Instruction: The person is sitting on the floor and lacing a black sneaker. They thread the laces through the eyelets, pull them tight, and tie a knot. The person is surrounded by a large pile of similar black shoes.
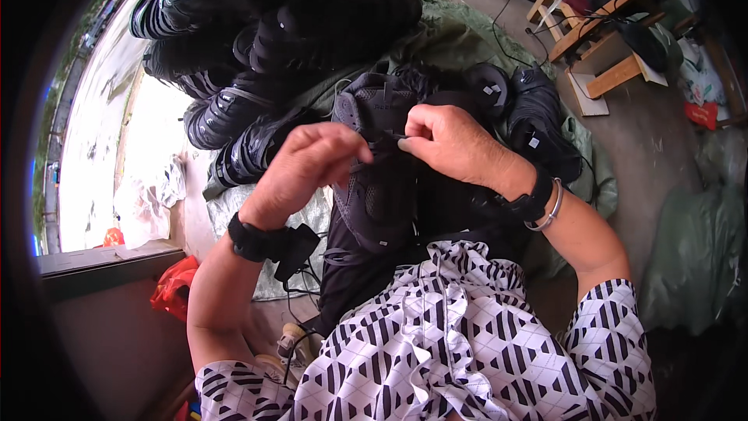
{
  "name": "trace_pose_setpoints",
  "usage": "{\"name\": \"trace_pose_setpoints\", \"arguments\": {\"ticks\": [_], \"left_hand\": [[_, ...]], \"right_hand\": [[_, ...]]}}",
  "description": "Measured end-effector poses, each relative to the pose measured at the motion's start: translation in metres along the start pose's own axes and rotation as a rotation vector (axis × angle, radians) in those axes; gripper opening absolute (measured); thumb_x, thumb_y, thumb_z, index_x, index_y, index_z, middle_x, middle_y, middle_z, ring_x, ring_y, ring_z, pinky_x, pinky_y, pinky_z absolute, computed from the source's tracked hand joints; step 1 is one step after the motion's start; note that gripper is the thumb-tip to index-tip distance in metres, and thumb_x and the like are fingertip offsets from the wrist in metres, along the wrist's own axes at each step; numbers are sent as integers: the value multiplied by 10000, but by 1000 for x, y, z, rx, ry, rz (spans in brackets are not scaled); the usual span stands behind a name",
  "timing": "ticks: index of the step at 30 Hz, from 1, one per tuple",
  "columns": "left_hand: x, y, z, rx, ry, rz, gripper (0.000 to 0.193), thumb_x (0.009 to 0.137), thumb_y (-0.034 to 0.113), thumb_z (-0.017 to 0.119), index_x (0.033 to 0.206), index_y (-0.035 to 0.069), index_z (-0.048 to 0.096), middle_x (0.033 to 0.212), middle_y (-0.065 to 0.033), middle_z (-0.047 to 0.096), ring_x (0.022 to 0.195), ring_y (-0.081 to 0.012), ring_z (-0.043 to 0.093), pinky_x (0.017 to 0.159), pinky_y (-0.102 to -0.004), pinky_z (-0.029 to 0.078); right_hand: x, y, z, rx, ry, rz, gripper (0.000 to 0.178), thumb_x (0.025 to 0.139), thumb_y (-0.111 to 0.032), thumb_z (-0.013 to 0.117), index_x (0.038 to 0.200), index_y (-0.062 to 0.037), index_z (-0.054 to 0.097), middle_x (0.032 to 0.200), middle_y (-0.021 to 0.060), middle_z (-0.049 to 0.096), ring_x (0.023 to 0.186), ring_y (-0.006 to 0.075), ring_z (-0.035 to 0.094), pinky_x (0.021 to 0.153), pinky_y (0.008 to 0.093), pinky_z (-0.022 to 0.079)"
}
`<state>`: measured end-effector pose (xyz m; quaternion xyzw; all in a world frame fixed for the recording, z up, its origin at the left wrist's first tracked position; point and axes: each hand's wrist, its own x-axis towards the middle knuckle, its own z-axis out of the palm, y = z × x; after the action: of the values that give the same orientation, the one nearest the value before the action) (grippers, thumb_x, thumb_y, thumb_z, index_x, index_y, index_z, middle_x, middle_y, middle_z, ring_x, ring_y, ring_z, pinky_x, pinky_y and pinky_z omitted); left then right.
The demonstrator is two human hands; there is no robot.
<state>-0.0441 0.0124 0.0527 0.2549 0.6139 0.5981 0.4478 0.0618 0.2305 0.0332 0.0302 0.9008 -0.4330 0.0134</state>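
The black mesh sneaker [382,199] lies on the person's dark-trousered lap, directly beneath the fingers of both hands, its toe end pointing back toward the body. The right hand [452,143] has its thumb and forefinger pressed together in a pinch over the lacing area; whatever sits between those tips is too small to tell. The left hand [312,162] hangs over the sneaker's left edge with its fingers loosely bent, just beside the right fingertips; how far they part from the thumb, and whether they grip anything, I cannot tell. Left of and beyond the left fingers rise piles of black shoes [226,115], nested together in rows. To the right of the right fingers, past the wrist, more black shoes [538,113] lie on a green plastic sheet [460,27]. Farther out on that side stands a wooden stool [615,78]. A red plastic bag [175,284] sits well apart, nearer the body than the left fingers.
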Motion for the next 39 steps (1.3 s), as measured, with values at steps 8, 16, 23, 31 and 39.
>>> {"name": "trace_pose_setpoints", "arguments": {"ticks": [8, 16, 23, 31, 39], "left_hand": [[-50, -19, -107, -665, 545, 555, 336, 991, 199, 513, 1268, 11, 538, 768, 24, 524, 640, -108, 447, 703, -277, 439], [-51, -7, -148, -740, 839, 502, 295, 968, 210, 570, 1213, 46, 596, 1153, -55, 618, 1104, -154, 553, 986, -388, 431], [-70, -56, -294, -622, 736, 564, 311, 944, 106, 590, 1201, -51, 510, 1166, -152, 620, 1145, -227, 566, 1048, -385, 436], [-166, -120, -369, -581, 1157, 228, 478, 1034, 378, 360, 1254, -9, 535, 1058, -87, 631, 572, -64, 347, 489, -192, 352], [-28, -8, -9, 885, 314, 560, 295, 772, 221, 768, 1038, 108, 707, 820, -35, 558, 731, -144, 541, 622, -294, 458]], "right_hand": [[-23, 18, -42, 84, -180, 96, 198, 849, -193, 651, 775, -10, 629, 621, 57, 587, 535, 113, 519, 546, 305, 432], [-11, -3, -59, 925, -104, -210, 488, 951, -379, 570, 578, -66, 539, 1074, 199, 683, 897, 173, 659, 836, 283, 486], [-28, 98, -80, 1259, 28, 158, 472, 975, -323, 542, 566, -131, 408, 612, 18, 499, 694, 193, 563, 821, 419, 494], [-149, 229, -191, 1522, 1037, 606, 491, 940, -362, 588, 565, -176, 331, 543, -29, 346, 625, 146, 470, 894, 410, 401], [-53, 99, -99, 922, 382, 348, 238, 917, -264, 646, 983, -36, 664, 834, 47, 652, 604, 86, 566, 563, 230, 465]]}}
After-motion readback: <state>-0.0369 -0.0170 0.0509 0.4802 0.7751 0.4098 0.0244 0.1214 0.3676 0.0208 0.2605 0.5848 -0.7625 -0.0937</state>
